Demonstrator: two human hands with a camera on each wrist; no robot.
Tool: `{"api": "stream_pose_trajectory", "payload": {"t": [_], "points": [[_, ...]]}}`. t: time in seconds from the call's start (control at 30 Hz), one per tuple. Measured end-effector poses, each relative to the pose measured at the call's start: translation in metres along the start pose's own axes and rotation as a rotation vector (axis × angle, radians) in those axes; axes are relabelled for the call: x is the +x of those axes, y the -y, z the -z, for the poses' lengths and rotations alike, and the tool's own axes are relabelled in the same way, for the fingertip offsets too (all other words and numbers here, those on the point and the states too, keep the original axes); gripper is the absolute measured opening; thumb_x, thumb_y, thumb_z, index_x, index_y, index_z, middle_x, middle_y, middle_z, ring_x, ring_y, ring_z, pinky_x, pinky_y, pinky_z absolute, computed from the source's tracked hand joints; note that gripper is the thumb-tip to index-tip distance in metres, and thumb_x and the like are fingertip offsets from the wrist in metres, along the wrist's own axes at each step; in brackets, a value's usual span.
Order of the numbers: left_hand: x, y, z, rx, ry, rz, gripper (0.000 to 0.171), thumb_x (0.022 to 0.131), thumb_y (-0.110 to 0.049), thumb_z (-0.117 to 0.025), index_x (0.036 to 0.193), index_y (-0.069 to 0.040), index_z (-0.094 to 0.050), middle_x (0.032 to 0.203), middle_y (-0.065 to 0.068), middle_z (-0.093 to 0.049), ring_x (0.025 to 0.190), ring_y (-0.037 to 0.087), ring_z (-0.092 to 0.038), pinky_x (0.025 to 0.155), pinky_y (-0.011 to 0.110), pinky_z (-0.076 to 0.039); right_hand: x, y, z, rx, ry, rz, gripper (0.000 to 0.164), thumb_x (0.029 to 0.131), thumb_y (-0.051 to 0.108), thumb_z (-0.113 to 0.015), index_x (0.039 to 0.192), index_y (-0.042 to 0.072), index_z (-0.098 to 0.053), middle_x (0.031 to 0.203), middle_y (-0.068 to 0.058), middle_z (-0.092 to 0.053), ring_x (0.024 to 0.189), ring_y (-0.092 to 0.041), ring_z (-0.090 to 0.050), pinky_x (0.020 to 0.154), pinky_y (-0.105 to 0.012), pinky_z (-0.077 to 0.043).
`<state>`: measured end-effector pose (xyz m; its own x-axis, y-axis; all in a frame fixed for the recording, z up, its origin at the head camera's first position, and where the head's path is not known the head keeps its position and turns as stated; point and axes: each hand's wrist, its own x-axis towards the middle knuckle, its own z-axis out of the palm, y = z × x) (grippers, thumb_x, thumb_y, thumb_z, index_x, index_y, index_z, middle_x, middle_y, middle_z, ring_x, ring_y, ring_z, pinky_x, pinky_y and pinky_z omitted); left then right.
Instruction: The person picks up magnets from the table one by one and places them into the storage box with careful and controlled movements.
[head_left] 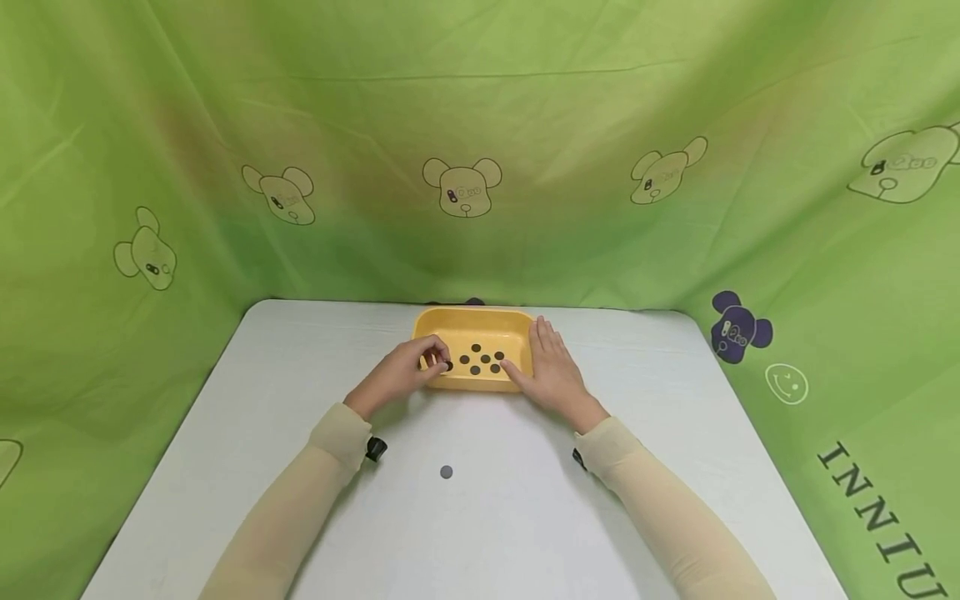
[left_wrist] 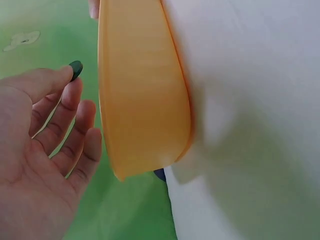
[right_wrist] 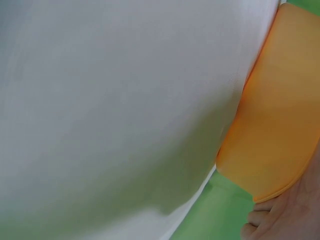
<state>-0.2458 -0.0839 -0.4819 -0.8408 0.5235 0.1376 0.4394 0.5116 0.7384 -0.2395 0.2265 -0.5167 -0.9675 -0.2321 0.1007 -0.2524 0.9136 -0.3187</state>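
Note:
A yellow rectangular tub (head_left: 474,384) stands near the far edge of the white table, with several small dark round discs (head_left: 485,359) lying on its bottom. At the tub's left end, my left hand (head_left: 403,367) pinches one dark disc (left_wrist: 76,70) between thumb and fingertips, just above the rim. In the left wrist view the disc looks dark green and smooth, and the other fingers are loosely bent. My right hand (head_left: 553,372) rests on the tub's right rim, fingers extended along the side and thumb reaching over the front corner.
One grey disc (head_left: 446,472) lies alone on the white table (head_left: 510,500), between the forearms. Behind and at both sides hangs a green curtain (head_left: 360,108) printed with bear heads. Each wrist carries a small black device (head_left: 377,449).

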Motion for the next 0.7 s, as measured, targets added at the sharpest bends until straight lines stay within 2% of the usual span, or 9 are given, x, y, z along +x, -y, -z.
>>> {"api": "stream_pose_trajectory", "payload": {"t": [0.2, 0.37, 0.5, 0.7], "points": [[0.015, 0.002, 0.0, 0.011, -0.02, 0.03, 0.005, 0.107, -0.019, -0.069, 0.11, -0.017, -0.067, 0.105, -0.003, -0.074, 0.094, 0.015, -0.063, 0.082, 0.035, -0.055, 0.0, -0.001, 0.001, -0.001, 0.021, -0.008, 0.106, 0.107, 0.071, -0.041, 0.168, -0.008, -0.003, 0.178, -0.023, 0.005, 0.166, -0.036, 0.003, 0.136, -0.045, -0.001], [0.026, 0.002, -0.001, 0.017, -0.029, 0.06, 0.005, 0.108, -0.02, -0.069, 0.11, -0.016, -0.067, 0.107, -0.003, -0.075, 0.096, 0.016, -0.063, 0.083, 0.035, -0.055, 0.0, -0.002, 0.0, -0.007, 0.01, -0.007, 0.106, 0.107, 0.071, -0.04, 0.168, -0.007, -0.004, 0.178, -0.023, 0.005, 0.166, -0.038, -0.001, 0.136, -0.045, -0.003], [0.034, 0.003, -0.001, 0.02, -0.033, 0.084, 0.006, 0.108, -0.021, -0.068, 0.11, -0.016, -0.068, 0.106, -0.006, -0.073, 0.096, 0.016, -0.063, 0.083, 0.034, -0.055, 0.0, -0.002, -0.001, 0.001, 0.012, -0.009, 0.106, 0.107, 0.071, -0.039, 0.168, -0.007, -0.003, 0.178, -0.022, 0.006, 0.166, -0.037, 0.001, 0.136, -0.044, -0.002], [0.044, 0.006, -0.002, 0.049, -0.036, 0.088, 0.005, 0.108, -0.02, -0.069, 0.108, -0.016, -0.067, 0.104, -0.003, -0.072, 0.094, 0.017, -0.063, 0.08, 0.033, -0.055, 0.0, -0.002, -0.001, -0.001, 0.007, -0.008, 0.106, 0.107, 0.072, -0.038, 0.168, -0.007, -0.004, 0.178, -0.024, 0.003, 0.166, -0.038, 0.0, 0.136, -0.045, -0.003]]}}
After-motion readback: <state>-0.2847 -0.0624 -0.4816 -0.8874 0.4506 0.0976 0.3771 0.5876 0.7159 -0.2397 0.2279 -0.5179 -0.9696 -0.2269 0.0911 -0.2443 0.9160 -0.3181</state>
